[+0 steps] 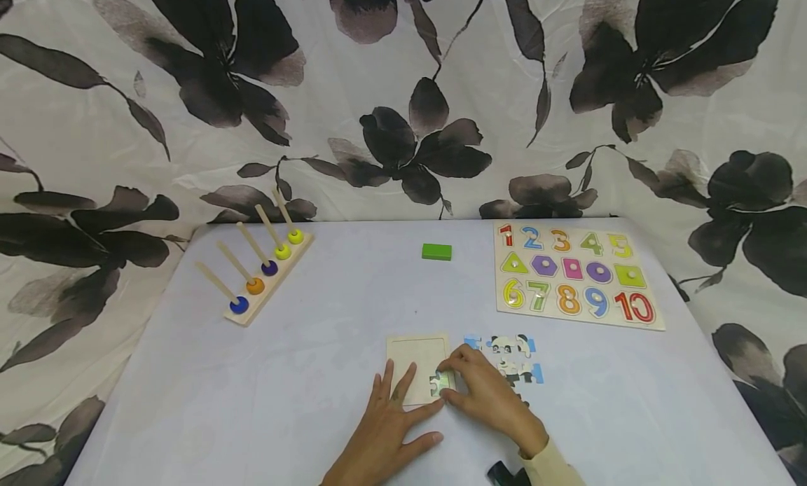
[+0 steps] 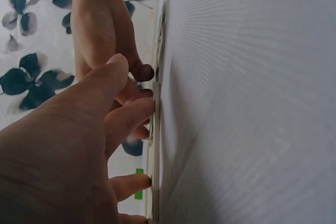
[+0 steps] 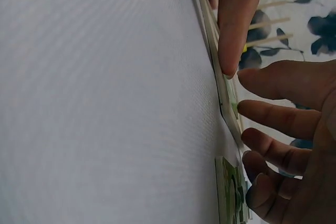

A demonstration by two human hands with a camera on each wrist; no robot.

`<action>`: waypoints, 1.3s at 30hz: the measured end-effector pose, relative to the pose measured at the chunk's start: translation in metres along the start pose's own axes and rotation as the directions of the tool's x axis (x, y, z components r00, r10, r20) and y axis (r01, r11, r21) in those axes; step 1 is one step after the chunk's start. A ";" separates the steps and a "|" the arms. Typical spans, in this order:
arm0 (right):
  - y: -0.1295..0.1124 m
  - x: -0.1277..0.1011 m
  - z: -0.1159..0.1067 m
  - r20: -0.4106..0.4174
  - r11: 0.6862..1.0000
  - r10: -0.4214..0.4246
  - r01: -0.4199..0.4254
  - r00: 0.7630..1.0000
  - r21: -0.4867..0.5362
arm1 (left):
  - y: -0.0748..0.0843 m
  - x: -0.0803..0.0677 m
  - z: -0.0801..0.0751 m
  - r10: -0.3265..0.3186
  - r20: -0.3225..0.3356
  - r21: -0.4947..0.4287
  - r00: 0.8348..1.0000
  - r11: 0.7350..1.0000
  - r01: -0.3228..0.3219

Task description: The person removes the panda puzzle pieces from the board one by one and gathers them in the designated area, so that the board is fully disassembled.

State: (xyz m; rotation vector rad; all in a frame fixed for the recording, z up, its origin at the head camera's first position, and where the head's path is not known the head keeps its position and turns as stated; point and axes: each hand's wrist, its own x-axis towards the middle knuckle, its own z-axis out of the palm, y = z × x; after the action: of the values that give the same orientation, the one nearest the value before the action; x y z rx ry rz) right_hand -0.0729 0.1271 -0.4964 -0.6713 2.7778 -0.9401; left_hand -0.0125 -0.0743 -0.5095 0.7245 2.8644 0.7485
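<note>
A square wooden puzzle board [image 1: 410, 349] with a raised border lies near the table's front. In its lower right corner sits a green and white puzzle piece [image 1: 436, 384]. My right hand [image 1: 494, 402] has thumb and curled index finger at two sides of this piece, pinching it against the board. With fingers spread, my left hand [image 1: 394, 430] rests on the board's lower left part and steadies it, its index fingertip close to the right thumb. Loose panda puzzle pieces [image 1: 507, 346] lie right of the board, partly hidden behind the right hand.
A peg stand [image 1: 271, 283] with coloured rings is at the back left. Behind the board lies a green block [image 1: 436, 252]. A number and shape board [image 1: 576, 318] occupies the back right. A black object [image 1: 501, 474] shows beside the right sleeve [image 1: 551, 466].
</note>
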 end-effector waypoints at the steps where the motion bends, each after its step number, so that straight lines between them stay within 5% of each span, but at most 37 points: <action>1: 0.000 0.000 0.000 -0.004 1.000 0.002 -0.002 1.000 0.004 | 0.000 0.000 0.000 0.000 0.001 -0.002 1.000 1.000 0.000; 11: -0.001 -0.003 -0.001 -0.008 0.996 0.023 -0.023 1.000 0.082 | 0.000 0.000 0.000 -0.010 0.028 -0.024 1.000 1.000 0.011; 24: -0.003 -0.001 -0.002 0.097 0.977 -0.010 -0.011 0.995 0.211 | 0.000 0.000 -0.002 -0.023 0.035 -0.013 0.999 1.000 0.023; 39: -0.004 0.001 0.000 0.015 0.974 0.017 -0.020 1.000 0.228 | 0.000 0.001 -0.001 -0.020 0.026 0.008 0.999 1.000 0.019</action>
State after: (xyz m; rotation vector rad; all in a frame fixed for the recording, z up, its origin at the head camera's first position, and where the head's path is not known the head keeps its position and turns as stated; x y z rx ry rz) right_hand -0.0721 0.1243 -0.4942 -0.6121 2.6037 -1.2213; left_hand -0.0138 -0.0745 -0.5088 0.7009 2.8485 0.7208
